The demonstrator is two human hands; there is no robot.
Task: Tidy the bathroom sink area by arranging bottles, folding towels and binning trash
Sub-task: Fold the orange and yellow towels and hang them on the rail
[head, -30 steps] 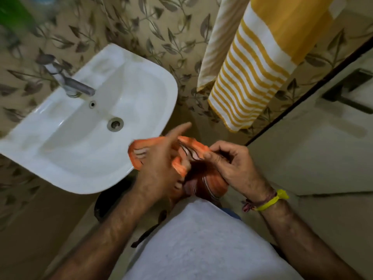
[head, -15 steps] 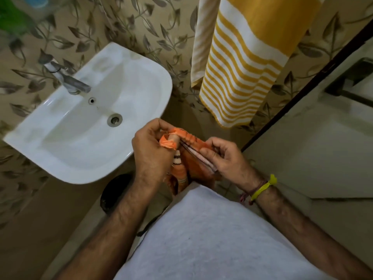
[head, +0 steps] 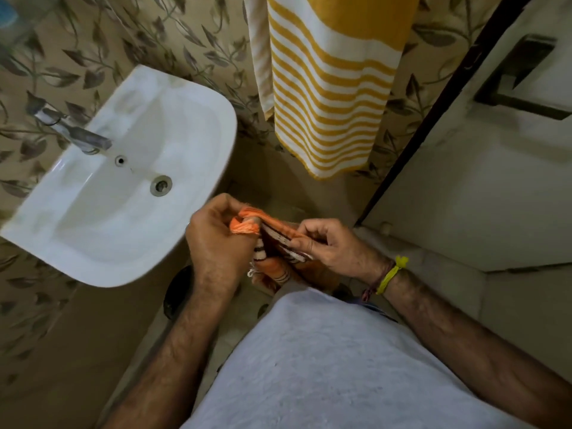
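A small orange towel (head: 272, 270) with dark and white stripes hangs bunched between my two hands, just right of the white sink (head: 123, 187). My left hand (head: 216, 239) is closed on its fringed orange edge, fingers curled over the cloth. My right hand (head: 328, 246) pinches the striped edge on the other side, thumb pressed against fingers. The lower part of the towel droops below my hands, partly hidden by them. A yellow and white striped towel (head: 328, 88) hangs on the wall above.
A metal tap (head: 77, 134) juts over the basin at the left. A dark round bin (head: 178, 292) shows on the floor under the sink's rim. A pale door (head: 479, 181) with a dark handle (head: 523, 82) stands at the right. Leaf-patterned tiles cover the wall.
The spread orange towel has been gathered into a tighter bundle. My left hand's raised finger has curled down onto the cloth and both hands have drawn closer together.
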